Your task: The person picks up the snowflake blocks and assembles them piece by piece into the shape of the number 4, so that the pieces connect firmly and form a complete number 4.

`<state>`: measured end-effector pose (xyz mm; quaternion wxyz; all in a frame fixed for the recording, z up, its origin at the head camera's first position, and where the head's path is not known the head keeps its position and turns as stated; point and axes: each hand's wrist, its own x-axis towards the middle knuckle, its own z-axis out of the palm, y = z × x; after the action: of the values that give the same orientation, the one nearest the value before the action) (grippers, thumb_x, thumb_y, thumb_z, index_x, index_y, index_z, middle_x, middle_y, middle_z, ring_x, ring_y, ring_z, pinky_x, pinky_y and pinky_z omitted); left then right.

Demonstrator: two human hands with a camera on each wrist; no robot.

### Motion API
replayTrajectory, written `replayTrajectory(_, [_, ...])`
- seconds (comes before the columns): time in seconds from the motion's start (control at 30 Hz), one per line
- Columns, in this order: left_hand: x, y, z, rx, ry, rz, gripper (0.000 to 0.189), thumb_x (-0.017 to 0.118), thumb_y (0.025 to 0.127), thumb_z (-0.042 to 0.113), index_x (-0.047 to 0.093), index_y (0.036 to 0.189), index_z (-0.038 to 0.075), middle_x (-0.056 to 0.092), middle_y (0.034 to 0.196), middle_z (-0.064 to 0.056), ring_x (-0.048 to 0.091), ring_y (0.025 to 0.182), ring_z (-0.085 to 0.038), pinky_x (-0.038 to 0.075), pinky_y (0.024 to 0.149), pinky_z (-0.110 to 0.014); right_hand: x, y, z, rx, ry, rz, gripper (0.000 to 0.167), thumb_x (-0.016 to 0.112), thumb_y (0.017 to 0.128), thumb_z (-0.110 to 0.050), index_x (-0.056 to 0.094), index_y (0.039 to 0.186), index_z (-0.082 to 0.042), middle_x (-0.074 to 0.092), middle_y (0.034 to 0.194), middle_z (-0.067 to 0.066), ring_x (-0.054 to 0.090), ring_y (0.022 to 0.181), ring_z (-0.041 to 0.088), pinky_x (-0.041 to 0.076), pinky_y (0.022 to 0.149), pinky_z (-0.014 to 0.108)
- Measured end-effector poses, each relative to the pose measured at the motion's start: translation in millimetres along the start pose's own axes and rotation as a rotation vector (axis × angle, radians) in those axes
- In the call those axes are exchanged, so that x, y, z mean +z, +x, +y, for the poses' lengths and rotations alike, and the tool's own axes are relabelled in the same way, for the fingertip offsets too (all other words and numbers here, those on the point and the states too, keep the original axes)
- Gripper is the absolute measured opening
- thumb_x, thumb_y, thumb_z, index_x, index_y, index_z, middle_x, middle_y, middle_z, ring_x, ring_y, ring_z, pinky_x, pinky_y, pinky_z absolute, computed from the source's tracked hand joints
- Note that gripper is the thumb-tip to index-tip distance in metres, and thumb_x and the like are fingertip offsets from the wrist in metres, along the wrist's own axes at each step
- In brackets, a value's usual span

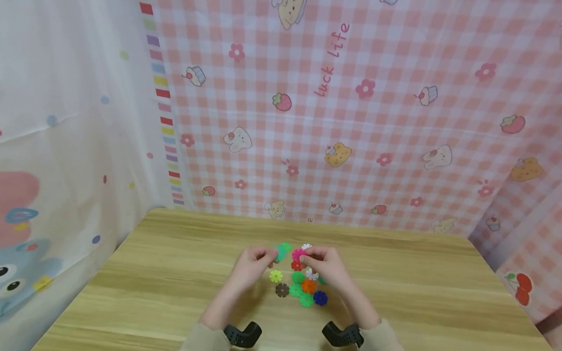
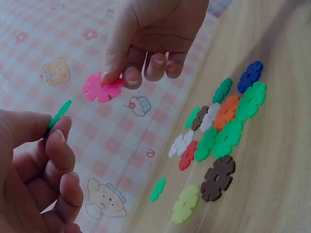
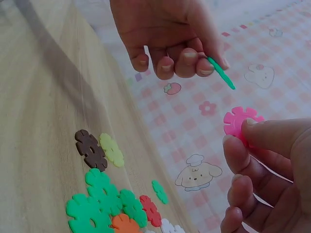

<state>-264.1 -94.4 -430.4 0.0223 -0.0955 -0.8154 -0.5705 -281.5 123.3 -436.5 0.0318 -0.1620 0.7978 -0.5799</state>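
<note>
Pink disc (image 3: 234,120), pinched by the right hand (image 1: 326,262); green disc (image 2: 60,115), pinched by the left hand (image 1: 253,261). They're apart, above loose discs (image 1: 306,300) on the table (image 1: 175,278). Looks like lining-up; next probably calls for meeting notch to notch.

Behind the pale wood-grain surface (image 1: 175,273) we see a pink-and-white gingham cloth (image 1: 395,122) hanging as a backdrop, printed with flowers, strawberries, cupcakes and cartoon animals. Red "luck life" lettering (image 1: 332,61) runs steeply up it, and a vertical strip of multicoloured blocks (image 1: 163,102) edges its left side. To our left hangs a creased white cloth (image 1: 88,122) with scattered coloured dots and a large blue cartoon figure (image 1: 26,273). On our right, more gingham angles forward, bearing a red cherry print (image 1: 520,288). The light looks soft.
</note>
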Motion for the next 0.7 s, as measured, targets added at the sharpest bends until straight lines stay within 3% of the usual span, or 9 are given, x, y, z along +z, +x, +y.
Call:
replayTrajectory(0.27, [3.9, -3.5, 5.2, 0.008, 0.008, -0.004, 0.028, 0.062, 0.094, 0.027, 0.070, 0.079, 0.005, 0.063, 0.075, -0.004, 0.052, 0.069, -0.014, 0.044, 0.065, -0.031, 4.4, -3.8, -5.2, -0.039, -0.016, 0.004, 0.012, 0.065, 0.092, -0.007, 0.072, 0.097, 0.001, 0.069, 0.090, 0.020, 0.063, 0.078, 0.030, 0.052, 0.063, 0.028])
replayTrajectory(0.5, [5.1, -4.8, 6.4, -0.004, 0.012, -0.013, 0.027, 0.061, 0.095, 0.026, 0.069, 0.076, 0.008, 0.059, 0.069, 0.001, 0.048, 0.064, -0.013, 0.043, 0.061, -0.029, 9.0, -7.5, -12.1, -0.034, -0.088, 0.026, 0.008, 0.066, 0.090, -0.006, 0.073, 0.092, -0.002, 0.068, 0.083, 0.015, 0.050, 0.062, 0.013, 0.040, 0.050, 0.020])
replayTrajectory(0.7, [5.4, -4.0, 8.2, -0.031, 0.018, -0.001, 0.026, 0.061, 0.095, 0.026, 0.069, 0.076, 0.010, 0.056, 0.067, 0.000, 0.044, 0.060, -0.013, 0.041, 0.056, -0.028, 10.2, -7.5, -13.6, -0.059, -0.175, 0.058, 0.008, 0.068, 0.090, -0.008, 0.075, 0.094, -0.006, 0.069, 0.081, 0.011, 0.048, 0.057, 0.011, 0.038, 0.047, 0.019])
